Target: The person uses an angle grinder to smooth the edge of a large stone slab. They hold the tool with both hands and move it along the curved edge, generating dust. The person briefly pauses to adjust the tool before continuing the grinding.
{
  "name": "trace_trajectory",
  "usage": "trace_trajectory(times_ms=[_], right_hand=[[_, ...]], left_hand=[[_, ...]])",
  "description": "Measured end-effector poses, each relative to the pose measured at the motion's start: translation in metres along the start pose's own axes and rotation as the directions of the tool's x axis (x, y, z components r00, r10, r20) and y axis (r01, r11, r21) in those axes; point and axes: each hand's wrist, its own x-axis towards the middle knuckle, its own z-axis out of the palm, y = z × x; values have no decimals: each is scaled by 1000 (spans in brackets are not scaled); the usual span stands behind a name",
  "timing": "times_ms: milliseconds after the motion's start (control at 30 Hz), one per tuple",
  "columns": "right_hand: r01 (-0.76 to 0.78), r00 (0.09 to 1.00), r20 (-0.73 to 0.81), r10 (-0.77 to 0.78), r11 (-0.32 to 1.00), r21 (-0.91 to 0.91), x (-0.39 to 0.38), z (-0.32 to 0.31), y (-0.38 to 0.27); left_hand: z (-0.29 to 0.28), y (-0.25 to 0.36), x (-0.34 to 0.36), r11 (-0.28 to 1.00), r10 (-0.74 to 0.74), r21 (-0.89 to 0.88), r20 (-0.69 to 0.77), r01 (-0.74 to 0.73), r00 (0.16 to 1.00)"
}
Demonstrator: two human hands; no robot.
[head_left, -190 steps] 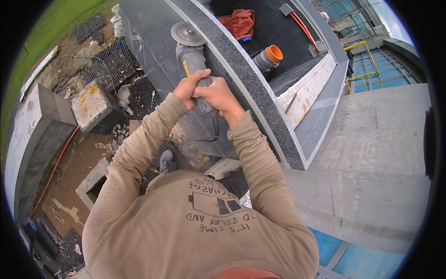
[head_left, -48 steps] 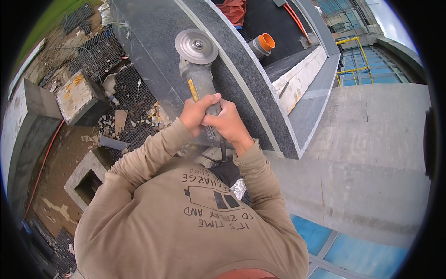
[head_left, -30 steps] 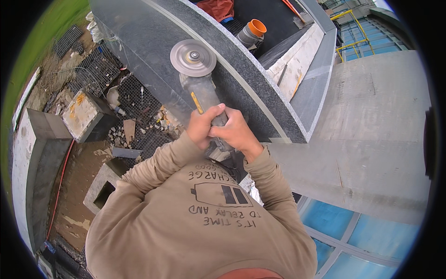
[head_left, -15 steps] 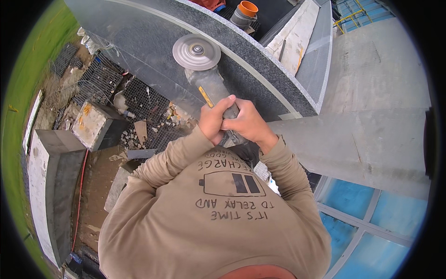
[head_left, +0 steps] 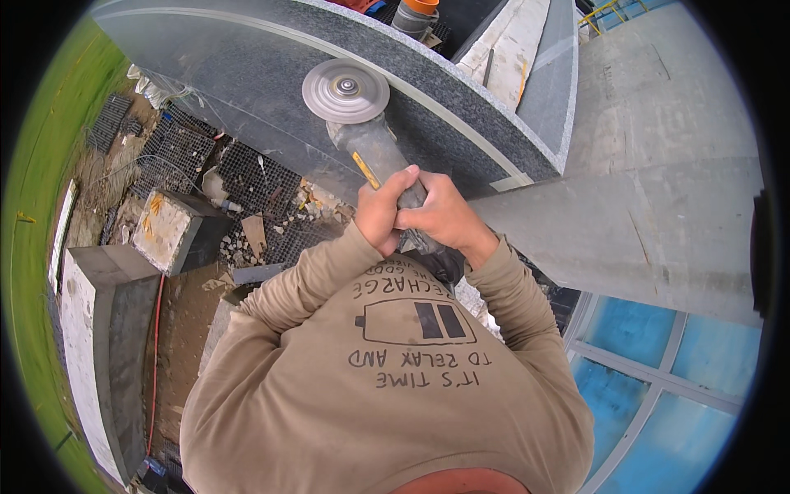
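Both of my hands are wrapped round the grey body of an angle grinder [head_left: 368, 142], held out in front of my chest. My left hand [head_left: 382, 210] grips it from the left, and my right hand [head_left: 444, 212] closes on it from the right, the two meeting at the thumbs. At the far end sits a round cutting disc [head_left: 346, 90], its face turned up toward me. Behind the disc rises a dark grey stone slab [head_left: 247, 78] with a pale strip along its upper part; whether the disc touches it I cannot tell.
An orange-topped grey pipe [head_left: 415, 16] stands beyond the slab. To the left lie black plastic grids [head_left: 177, 148], rubble and concrete blocks [head_left: 169, 235], with a red cable [head_left: 155, 362] on the soil. On the right are a concrete surface [head_left: 658, 198] and blue-paned framing [head_left: 634, 329].
My view has shifted slightly, so the slab and pipe appear higher and the blue panes lower. Both hands keep the same grip on the angle grinder.
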Motion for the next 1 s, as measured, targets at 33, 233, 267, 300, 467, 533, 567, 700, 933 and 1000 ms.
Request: trace_trajectory(times_ms=[33, 233, 267, 300, 467, 533, 567, 700, 933, 1000], right_hand=[[13, 1000, 2, -13, 1000, 8, -1, 0, 1], [1, 1000, -22, 0, 999, 35, -7, 1, 7], [2, 1000, -32, -1, 999, 46, -8, 2, 8], [1, 999, -41, 1, 998, 57, -8, 2, 8], [19, 998, -60, -14, 996, 83, -11, 5, 7], [10, 998, -64, -5, 997, 73, -13, 6, 6], [-2, 998, -65, 7, 998, 68, -14, 6, 6], [-20, 997, -71, 24, 998, 53, -17, 6, 5], [-5, 996, -87, 7, 1000, 25, -25, 8, 0], [-33, 996, -79, 37, 998, 47, -29, 7, -3]], left_hand=[[0, -2, -1, 1000, -2, 17, -4, 2, 1000], [0, -5, -3, 999, -40, 9, -8, 40, 999], [0, -5, -3, 999, -50, -5, -10, 50, 999], [-1, -5, -3, 998, -57, -5, -3, 57, 998], [0, -3, -6, 997, -75, -5, 7, 75, 997], [0, -4, -7, 998, -55, -5, 20, 55, 998], [0, -4, -8, 999, -45, -7, 24, 45, 999], [1, -4, -9, 997, -83, 2, 16, 83, 996], [1, -10, -12, 996, -91, -14, 15, 91, 996], [1, -11, -13, 996, -93, -16, 25, 93, 995]])
